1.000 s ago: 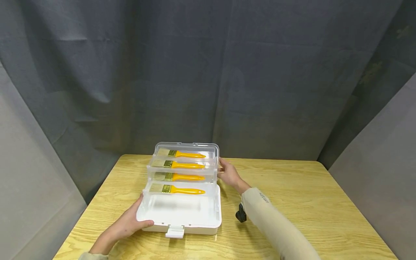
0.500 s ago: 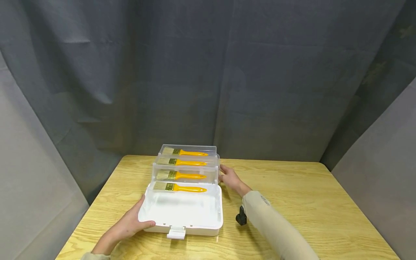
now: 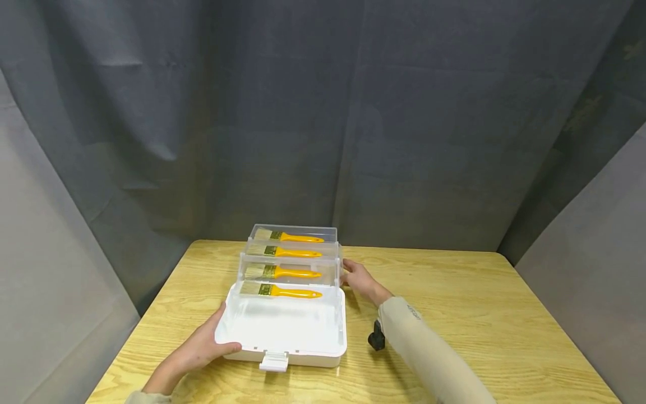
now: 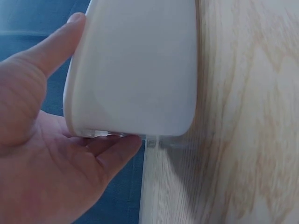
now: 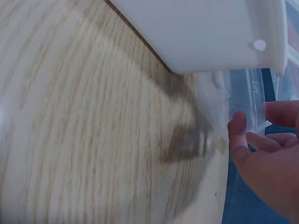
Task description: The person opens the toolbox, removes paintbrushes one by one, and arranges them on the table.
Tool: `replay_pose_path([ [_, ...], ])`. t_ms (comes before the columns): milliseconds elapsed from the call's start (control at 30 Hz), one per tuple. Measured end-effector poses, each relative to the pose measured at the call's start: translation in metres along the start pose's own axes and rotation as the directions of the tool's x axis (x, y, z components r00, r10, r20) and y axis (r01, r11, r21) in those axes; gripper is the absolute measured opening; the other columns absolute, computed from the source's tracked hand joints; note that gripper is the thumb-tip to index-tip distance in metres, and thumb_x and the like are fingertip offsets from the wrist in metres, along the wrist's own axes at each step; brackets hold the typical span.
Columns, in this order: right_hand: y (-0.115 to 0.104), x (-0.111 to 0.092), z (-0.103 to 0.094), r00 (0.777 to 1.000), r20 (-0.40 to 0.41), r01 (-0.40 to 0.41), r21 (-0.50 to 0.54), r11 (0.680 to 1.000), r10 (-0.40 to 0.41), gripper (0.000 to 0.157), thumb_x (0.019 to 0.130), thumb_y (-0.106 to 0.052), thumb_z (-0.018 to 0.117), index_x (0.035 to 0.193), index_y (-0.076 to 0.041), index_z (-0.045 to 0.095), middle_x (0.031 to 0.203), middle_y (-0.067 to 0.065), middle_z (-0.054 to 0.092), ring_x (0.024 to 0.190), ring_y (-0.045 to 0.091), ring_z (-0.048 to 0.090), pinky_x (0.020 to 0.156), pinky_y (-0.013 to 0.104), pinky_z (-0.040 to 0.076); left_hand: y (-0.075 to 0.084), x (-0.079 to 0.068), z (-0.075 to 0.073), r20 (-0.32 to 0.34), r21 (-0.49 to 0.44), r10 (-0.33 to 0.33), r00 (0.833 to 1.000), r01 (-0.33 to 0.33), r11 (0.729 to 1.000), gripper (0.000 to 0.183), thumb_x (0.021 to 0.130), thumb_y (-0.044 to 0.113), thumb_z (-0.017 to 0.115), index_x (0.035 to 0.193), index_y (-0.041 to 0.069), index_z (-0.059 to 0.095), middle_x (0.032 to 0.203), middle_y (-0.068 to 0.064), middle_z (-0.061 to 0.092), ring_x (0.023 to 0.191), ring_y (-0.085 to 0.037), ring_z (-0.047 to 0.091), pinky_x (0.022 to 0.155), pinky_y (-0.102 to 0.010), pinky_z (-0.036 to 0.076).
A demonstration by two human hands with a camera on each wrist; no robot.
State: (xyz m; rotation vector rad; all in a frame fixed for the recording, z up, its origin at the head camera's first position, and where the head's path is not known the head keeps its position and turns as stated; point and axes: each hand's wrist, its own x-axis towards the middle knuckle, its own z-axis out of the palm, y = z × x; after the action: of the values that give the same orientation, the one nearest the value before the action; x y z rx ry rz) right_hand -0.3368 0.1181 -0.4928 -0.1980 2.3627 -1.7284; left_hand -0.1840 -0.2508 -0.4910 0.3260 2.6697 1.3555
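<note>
White rectangular plastic box (image 3: 282,328): open, on wood-grained tabletop (image 3: 454,336). Tiered clear plastic trays (image 3: 292,262): stepped towards the rear. Flat yellow-handled brushes (image 3: 298,274): four, one per tier. Left hand (image 3: 204,345): grips the box's front left corner, thumb at front. Right hand (image 3: 357,278): fingers bent beside transparent plastic lid (image 5: 243,86), rear right; cannot tell whether they pinch it.

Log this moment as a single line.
left hand: grips white box, front-left corner; right hand: at clear lid, right edge; white box: open; front latch: unfastened; four yellow-handled brushes: in stepped clear trays
</note>
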Motion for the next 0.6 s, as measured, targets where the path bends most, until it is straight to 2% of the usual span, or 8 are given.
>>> replay_pose_path([
  [133,-0.004,-0.003,-0.006,1.000,0.003,0.003,-0.062,0.998,-0.002,0.059,0.089,0.003,0.050,0.145,0.006,0.030,0.145,0.024,0.036,0.123,0.035,0.047,0.095,0.045,0.044,-0.001,0.000,0.000,0.002,0.007,-0.014,1.000,0.014,1.000,0.114,0.074,0.038,0.080,0.148,-0.008,0.006,0.152,-0.028,0.008,0.138,-0.042,0.011,0.108,-0.056,0.014],
  [233,-0.015,-0.006,-0.015,0.998,-0.020,0.063,-0.176,0.982,-0.067,0.055,0.091,0.000,0.051,0.142,0.009,0.032,0.140,0.027,0.040,0.119,0.038,0.050,0.091,0.045,0.047,-0.001,0.001,0.000,0.006,0.007,-0.016,1.000,0.016,1.000,0.114,0.074,0.038,0.079,0.148,-0.008,0.005,0.152,-0.028,0.008,0.138,-0.042,0.010,0.108,-0.056,0.014],
  [333,-0.033,-0.009,-0.023,0.984,-0.061,0.141,-0.286,0.948,-0.165,0.048,0.092,-0.004,0.055,0.136,0.009,0.042,0.129,0.026,0.052,0.111,0.036,0.056,0.087,0.043,0.049,-0.001,0.001,0.000,0.008,0.008,-0.019,1.000,0.019,1.000,0.114,0.075,0.038,0.079,0.147,-0.009,0.005,0.152,-0.029,0.007,0.138,-0.042,0.010,0.108,-0.056,0.013],
  [433,-0.051,-0.009,-0.028,0.966,-0.091,0.194,-0.361,0.912,-0.241,0.039,0.091,-0.011,0.061,0.127,0.003,0.056,0.114,0.017,0.063,0.101,0.029,0.061,0.082,0.040,0.051,-0.001,0.000,0.000,0.009,0.006,-0.022,1.000,0.022,1.000,0.114,0.075,0.038,0.079,0.147,-0.010,0.005,0.152,-0.029,0.006,0.138,-0.042,0.010,0.108,-0.056,0.013],
  [600,-0.076,-0.006,-0.027,0.948,-0.039,0.266,-0.443,0.856,-0.315,0.031,0.089,-0.017,0.067,0.116,-0.001,0.066,0.099,0.006,0.068,0.087,0.019,0.063,0.074,0.034,0.053,0.000,-0.001,0.000,0.007,-0.001,-0.012,1.000,0.012,1.000,0.114,0.075,0.037,0.079,0.147,-0.009,0.005,0.152,-0.029,0.007,0.138,-0.043,0.010,0.108,-0.057,0.014],
])
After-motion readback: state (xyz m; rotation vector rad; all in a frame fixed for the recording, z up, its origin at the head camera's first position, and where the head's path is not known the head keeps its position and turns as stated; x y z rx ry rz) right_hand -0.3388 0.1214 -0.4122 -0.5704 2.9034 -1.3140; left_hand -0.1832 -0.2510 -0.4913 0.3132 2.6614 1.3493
